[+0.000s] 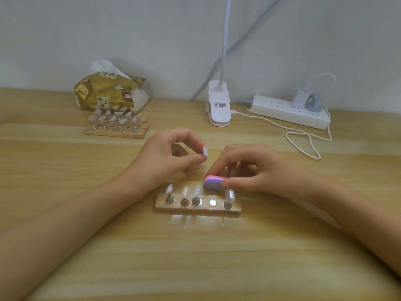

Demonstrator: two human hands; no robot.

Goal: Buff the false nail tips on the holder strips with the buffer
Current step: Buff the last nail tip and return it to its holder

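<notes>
A short wooden holder strip (161,204) lies on the desk in front of me. Several clear false nail tips stand on it on small metal stands, and one round magnet spot (213,202) is bare. My left hand (165,158) is raised behind the strip and pinches one false nail tip (205,151) on its stand between thumb and forefinger. My right hand (249,168) grips a pink and purple buffer block (213,183) just behind the strip's right part, a little below that nail tip.
More holder strips (116,126) with several nail tips lie at the back left, in front of a gold tissue pack (108,92). A white clip lamp base (218,104), a power strip (288,111) and a looping white cable (303,142) sit at the back right.
</notes>
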